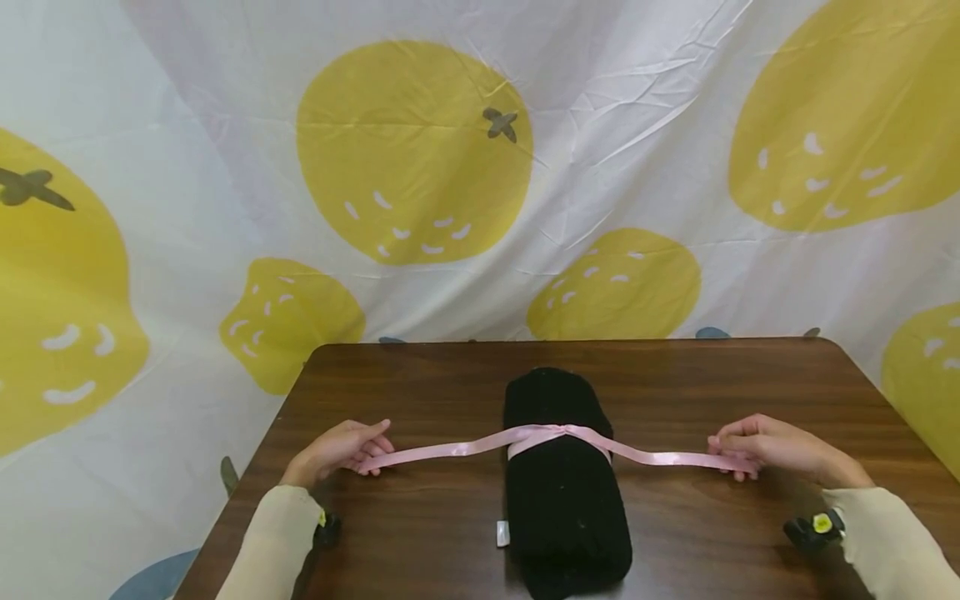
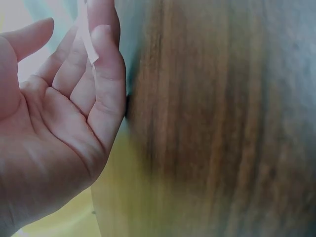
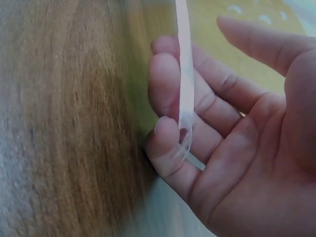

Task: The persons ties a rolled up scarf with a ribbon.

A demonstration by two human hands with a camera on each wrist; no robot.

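Note:
A pink satin ribbon [image 1: 450, 450] passes round a black, soft-looking bundle [image 1: 566, 517] on the table and crosses on its top. One ribbon end runs to each side. My left hand [image 1: 341, 450] holds the left end in bent fingers, thumb raised apart; in the left wrist view the ribbon tip [image 2: 93, 52] lies by the little finger. On the other side, my right hand [image 1: 780, 450] has loosely curled fingers about the right end. Its frayed tip [image 3: 185, 140] shows near the little finger in the right wrist view, where the thumb stands away. The bundle's underside is hidden.
The dark wooden table [image 1: 420, 383] has rounded far corners. Behind it hangs a white cloth [image 1: 450, 300] printed with yellow fruit. A small white tag [image 1: 502, 533] sticks out from the bundle's left side. Black wrist devices [image 1: 813, 529] sit at both cream sleeves.

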